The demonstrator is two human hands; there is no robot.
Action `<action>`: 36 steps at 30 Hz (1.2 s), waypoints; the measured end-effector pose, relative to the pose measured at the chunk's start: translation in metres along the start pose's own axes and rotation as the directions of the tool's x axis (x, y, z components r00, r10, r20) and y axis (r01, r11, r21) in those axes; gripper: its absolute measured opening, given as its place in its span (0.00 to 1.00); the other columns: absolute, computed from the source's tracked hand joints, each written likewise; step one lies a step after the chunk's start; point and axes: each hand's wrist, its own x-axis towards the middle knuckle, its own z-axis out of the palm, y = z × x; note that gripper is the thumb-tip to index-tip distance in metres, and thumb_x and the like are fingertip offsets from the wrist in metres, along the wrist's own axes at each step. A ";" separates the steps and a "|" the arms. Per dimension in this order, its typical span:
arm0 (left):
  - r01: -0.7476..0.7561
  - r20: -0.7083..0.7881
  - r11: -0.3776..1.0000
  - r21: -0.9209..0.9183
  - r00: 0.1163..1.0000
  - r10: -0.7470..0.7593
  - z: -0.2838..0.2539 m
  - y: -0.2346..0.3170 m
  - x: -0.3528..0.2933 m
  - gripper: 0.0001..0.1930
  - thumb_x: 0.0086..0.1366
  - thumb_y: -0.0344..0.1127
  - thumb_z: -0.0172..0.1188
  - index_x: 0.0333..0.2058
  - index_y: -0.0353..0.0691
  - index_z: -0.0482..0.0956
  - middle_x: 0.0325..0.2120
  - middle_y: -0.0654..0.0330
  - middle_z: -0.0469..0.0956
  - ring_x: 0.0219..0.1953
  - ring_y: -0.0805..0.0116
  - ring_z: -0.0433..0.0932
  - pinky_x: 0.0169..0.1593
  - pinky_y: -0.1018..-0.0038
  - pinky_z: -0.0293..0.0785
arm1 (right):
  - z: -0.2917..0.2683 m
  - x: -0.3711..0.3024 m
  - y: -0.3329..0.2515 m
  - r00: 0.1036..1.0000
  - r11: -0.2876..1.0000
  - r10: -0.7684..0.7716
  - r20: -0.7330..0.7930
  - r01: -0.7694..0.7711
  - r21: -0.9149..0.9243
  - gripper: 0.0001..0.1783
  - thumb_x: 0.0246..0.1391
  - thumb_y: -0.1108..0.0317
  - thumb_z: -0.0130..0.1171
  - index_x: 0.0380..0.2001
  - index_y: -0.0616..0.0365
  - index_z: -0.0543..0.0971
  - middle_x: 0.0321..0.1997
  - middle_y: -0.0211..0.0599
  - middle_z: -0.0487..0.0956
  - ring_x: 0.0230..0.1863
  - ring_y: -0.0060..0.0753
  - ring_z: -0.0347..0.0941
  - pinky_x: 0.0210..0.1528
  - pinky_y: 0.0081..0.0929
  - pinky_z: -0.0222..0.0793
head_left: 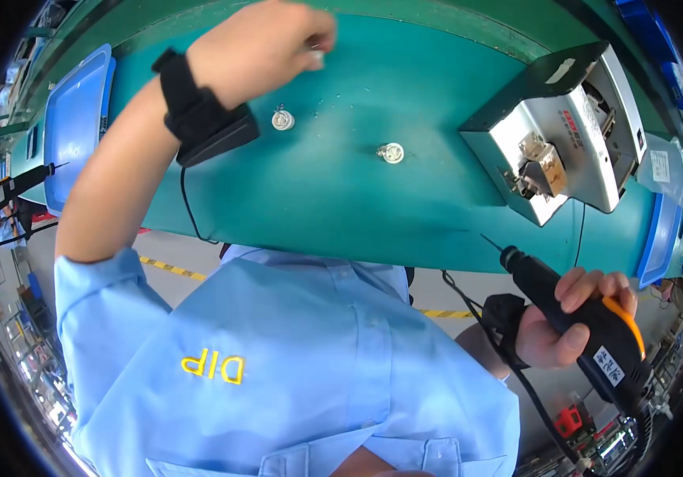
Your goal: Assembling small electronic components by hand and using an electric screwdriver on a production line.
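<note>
My left hand, blurred by motion, reaches over the far part of the table with its fingers pinched together. A small whitish part shows at the fingertips; its kind cannot be made out. In my right hand, fingers wrap around a black and orange electric screwdriver, whose thin bit points up and left over the table's near edge. Two small round white and metal parts lie on the green table mat: one round part below my left hand, another round part nearer the middle.
A silver and black screw feeder stands at the right. Under my left wrist sits a black box with a cord. A blue tray is at the far left beside another electric screwdriver; a second blue tray is at the right edge.
</note>
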 end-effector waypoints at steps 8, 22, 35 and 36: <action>-0.095 -0.455 0.926 0.367 0.849 0.268 0.034 0.034 -0.035 0.19 0.53 0.31 0.68 0.44 0.40 0.77 0.49 0.55 0.74 0.47 0.55 0.74 0.50 0.66 0.72 | 0.039 0.008 -0.012 0.985 0.986 0.142 0.098 -0.132 -0.097 0.34 0.52 0.55 0.63 0.58 0.55 0.63 0.33 0.40 0.73 0.24 0.29 0.72 0.26 0.25 0.66; -0.216 -0.276 0.622 -0.753 0.961 0.001 0.122 0.075 -0.021 0.10 0.55 0.29 0.67 0.37 0.37 0.80 0.34 0.54 0.78 0.31 0.60 0.80 0.35 0.68 0.77 | 0.095 0.043 0.002 0.954 0.952 0.094 0.286 -0.170 0.254 0.19 0.63 0.55 0.49 0.50 0.56 0.70 0.21 0.24 0.65 0.21 0.18 0.61 0.29 0.22 0.55; -0.178 -0.211 0.481 -0.858 0.977 -0.015 0.122 0.072 -0.020 0.08 0.55 0.25 0.66 0.34 0.35 0.78 0.30 0.52 0.79 0.29 0.60 0.80 0.33 0.68 0.77 | 0.116 0.053 0.027 0.891 0.972 0.141 0.431 -0.208 0.110 0.19 0.63 0.54 0.48 0.49 0.56 0.70 0.21 0.26 0.65 0.20 0.19 0.60 0.28 0.23 0.55; -0.188 -0.223 0.471 -0.862 0.975 -0.019 0.123 0.072 -0.020 0.08 0.55 0.25 0.66 0.34 0.35 0.78 0.30 0.52 0.79 0.29 0.59 0.80 0.33 0.68 0.76 | 0.117 0.053 0.028 0.889 0.971 0.146 0.433 -0.212 0.108 0.19 0.63 0.54 0.48 0.49 0.56 0.70 0.21 0.26 0.65 0.20 0.19 0.60 0.28 0.23 0.55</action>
